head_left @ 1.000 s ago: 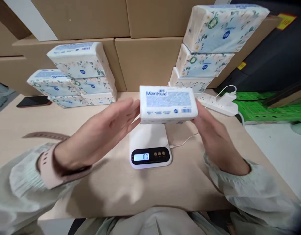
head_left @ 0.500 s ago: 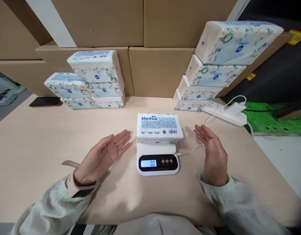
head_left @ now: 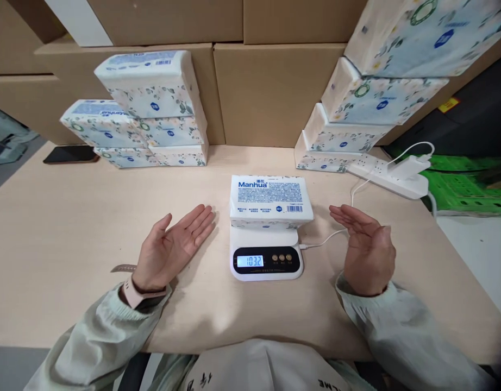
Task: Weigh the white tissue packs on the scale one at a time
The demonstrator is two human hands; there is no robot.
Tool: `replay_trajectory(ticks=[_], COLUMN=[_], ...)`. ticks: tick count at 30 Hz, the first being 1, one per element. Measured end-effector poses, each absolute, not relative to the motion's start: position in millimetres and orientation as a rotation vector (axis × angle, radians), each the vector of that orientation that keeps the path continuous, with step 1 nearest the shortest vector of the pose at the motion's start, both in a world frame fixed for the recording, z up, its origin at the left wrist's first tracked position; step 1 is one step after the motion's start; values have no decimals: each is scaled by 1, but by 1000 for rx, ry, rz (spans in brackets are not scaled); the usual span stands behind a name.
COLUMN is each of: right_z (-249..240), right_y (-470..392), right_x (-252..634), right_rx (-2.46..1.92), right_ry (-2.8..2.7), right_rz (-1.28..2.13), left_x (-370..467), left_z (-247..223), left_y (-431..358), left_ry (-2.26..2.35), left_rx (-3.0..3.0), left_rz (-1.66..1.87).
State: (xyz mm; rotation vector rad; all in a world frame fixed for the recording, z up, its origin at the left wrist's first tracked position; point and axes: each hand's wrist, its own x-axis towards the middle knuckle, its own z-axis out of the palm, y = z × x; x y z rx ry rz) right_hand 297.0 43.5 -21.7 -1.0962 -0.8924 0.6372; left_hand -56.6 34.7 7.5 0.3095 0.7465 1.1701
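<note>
A white tissue pack [head_left: 270, 198] printed "Manhua" lies on the back part of a white digital scale [head_left: 268, 274], whose lit display reads 103.2. To the left of the scale, my left hand [head_left: 175, 244] is open, palm up, fingers extended, and touches nothing but perhaps the table. On the other side, my right hand [head_left: 367, 250] is open too, palm turned inward, near the white cable, with nothing in it. Both hands are apart from the pack.
Tissue packs are stacked at the back left [head_left: 152, 108] and back right [head_left: 381, 100]. A phone [head_left: 71, 154] lies at the far left. A power strip [head_left: 397, 179] stands beside the right stack. Cardboard boxes [head_left: 275, 92] line the back.
The scale's display has gone from 0.0 to 103.2. My view has tilted down and shifted slightly. My hands have turned a little and stay open at either side of the scale.
</note>
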Motion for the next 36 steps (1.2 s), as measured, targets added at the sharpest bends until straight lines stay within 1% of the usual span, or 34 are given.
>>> replay_trajectory(ticks=[10, 20, 36], right_z=[-19, -19, -18], right_y=[45, 43, 42], right_x=[294, 298, 296], right_rx=[-1082, -1187, -1156], right_ry=[-853, -931, -936], right_rz=[593, 533, 570], left_x=[-54, -51, -51], left_z=[6, 11, 13], left_y=[35, 35, 34], left_ry=[781, 815, 820], left_rx=[369, 365, 341], left_rz=[1167, 1170, 1177])
